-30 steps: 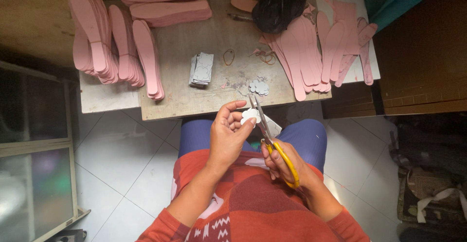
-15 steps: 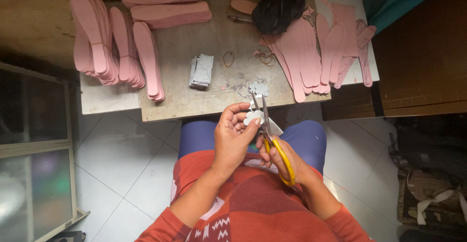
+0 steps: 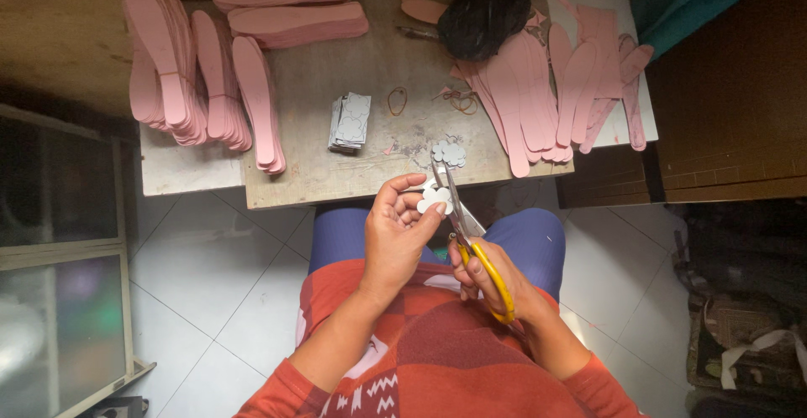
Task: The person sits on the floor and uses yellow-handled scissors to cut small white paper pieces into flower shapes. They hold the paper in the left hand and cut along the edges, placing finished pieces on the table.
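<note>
- My left hand [image 3: 395, 237] pinches a small white cut-out [image 3: 435, 198] between thumb and fingertips, just below the surface [image 3: 336, 178] edge
- My right hand [image 3: 492, 279] is closed through the yellow-handled scissors [image 3: 471, 241]; blades slightly parted, touching the cut-out's right side
- Finished cut-outs [image 3: 449, 152] lie on the surface just above

Both forearms, in red sleeves pushed up, reach forward over the lap and meet just short of the worktop's near edge. The left hand [image 3: 395, 237] pinches with curled fingers. The right hand [image 3: 496, 279] has its grip closed, fingers through handles.
</note>
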`<state>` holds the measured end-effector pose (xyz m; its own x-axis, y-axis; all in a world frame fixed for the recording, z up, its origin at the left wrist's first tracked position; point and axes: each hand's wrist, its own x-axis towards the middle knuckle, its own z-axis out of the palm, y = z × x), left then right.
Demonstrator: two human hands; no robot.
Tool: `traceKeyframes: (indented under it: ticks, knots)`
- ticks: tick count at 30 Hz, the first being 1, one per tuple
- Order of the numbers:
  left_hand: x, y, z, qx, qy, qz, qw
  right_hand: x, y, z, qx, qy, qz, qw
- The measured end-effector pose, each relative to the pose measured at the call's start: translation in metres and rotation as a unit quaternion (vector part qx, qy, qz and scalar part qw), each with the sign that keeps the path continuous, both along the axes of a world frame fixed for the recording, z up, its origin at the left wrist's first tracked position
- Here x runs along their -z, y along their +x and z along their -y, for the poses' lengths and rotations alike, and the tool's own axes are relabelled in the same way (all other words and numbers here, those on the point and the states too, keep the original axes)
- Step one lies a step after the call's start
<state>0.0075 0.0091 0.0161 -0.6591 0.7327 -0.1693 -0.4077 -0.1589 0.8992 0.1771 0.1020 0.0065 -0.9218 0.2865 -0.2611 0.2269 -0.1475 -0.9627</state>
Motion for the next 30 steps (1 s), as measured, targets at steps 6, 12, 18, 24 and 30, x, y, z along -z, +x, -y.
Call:
traceKeyframes:
  ticks: [6,12,18,24,30]
  knots:
    - [-0.003,-0.005,0.001,0.003,-0.01,-0.007,1.0,-0.002,0.002,-0.002,-0.007,0.013,-0.005,1.0]
    - [-0.002,-0.009,0.001,-0.007,-0.01,-0.008,1.0,-0.005,0.001,-0.002,-0.007,-0.001,0.015,1.0]
    - [0.001,-0.01,-0.003,-0.031,0.024,0.012,0.999,-0.012,-0.002,-0.004,-0.006,0.008,0.046,0.999]
    - [-0.003,-0.014,-0.011,-0.048,0.031,-0.016,0.998,-0.017,-0.013,-0.01,-0.011,0.06,0.032,0.998]
    - [-0.009,-0.018,-0.01,-0.038,0.01,-0.066,0.997,-0.018,-0.024,-0.015,-0.032,0.058,0.013,0.998]
